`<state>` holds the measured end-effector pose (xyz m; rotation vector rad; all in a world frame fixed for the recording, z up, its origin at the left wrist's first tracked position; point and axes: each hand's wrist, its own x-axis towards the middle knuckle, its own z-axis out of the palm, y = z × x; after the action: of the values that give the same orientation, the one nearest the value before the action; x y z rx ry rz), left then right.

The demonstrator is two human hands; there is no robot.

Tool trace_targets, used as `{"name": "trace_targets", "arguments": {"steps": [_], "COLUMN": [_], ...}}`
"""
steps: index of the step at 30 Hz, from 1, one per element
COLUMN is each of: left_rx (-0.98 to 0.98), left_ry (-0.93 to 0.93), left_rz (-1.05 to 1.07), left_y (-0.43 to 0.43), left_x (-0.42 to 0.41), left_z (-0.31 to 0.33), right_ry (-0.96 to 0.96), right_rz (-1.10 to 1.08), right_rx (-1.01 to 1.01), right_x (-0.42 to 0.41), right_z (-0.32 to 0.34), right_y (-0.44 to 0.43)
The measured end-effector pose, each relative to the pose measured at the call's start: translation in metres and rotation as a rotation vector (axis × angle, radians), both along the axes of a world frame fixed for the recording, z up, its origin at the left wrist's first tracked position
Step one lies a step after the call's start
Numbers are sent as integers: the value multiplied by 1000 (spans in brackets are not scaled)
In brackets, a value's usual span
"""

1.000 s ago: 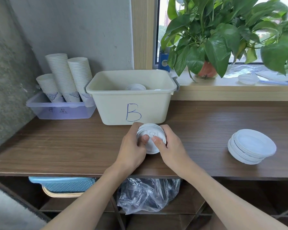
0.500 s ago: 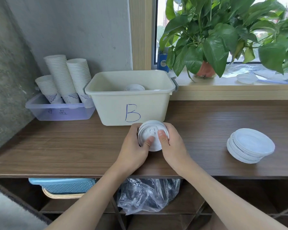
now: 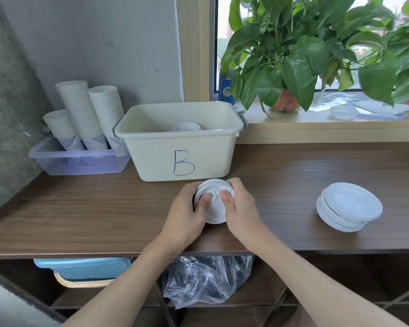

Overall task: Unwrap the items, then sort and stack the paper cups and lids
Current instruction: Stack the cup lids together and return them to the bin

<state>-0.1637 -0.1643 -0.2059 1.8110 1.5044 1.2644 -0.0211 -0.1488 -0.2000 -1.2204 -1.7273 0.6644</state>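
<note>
From the head view, a small stack of white lids [image 3: 214, 204], round with raised rims and an embossed centre, is held tilted over the front of the worktop [image 3: 104, 208], just before a cream plastic bin [image 3: 180, 147] marked B. The left hand [image 3: 184, 215] and right hand [image 3: 241, 208] grip it from either side, fingers curled behind and thumbs pressed on the top lid's face. Well to the right lies a loose, uneven lid pile [image 3: 348, 212], with bare dark wood grain between. Ribbed columns of nested cups [image 3: 80, 109] stand in a clear tray [image 3: 78, 161] touching the bin's left side. A crumpled clear bag [image 3: 208, 279] sits on the shelf below.
</note>
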Motion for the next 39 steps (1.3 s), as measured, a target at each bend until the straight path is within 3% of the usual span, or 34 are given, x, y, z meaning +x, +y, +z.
{"name": "trace_targets", "arguments": {"steps": [5,12,24,39], "left_rx": [-5,-38,1,48], "left_ry": [60,-54,-110,-58], "left_rz": [39,122,-15,-27], "left_y": [0,1,-2,-7], "left_x": [2,-1,1,3], "left_z": [0,4,9,8], "right_ry": [-9,8,33,29], "right_rz": [29,116,95,18], "right_rx": [25,-66,-23,68], "right_x": [-2,-3,-2,-7], "right_z": [-1,0,0,4], "right_y": [0,-3,-4,-2]}}
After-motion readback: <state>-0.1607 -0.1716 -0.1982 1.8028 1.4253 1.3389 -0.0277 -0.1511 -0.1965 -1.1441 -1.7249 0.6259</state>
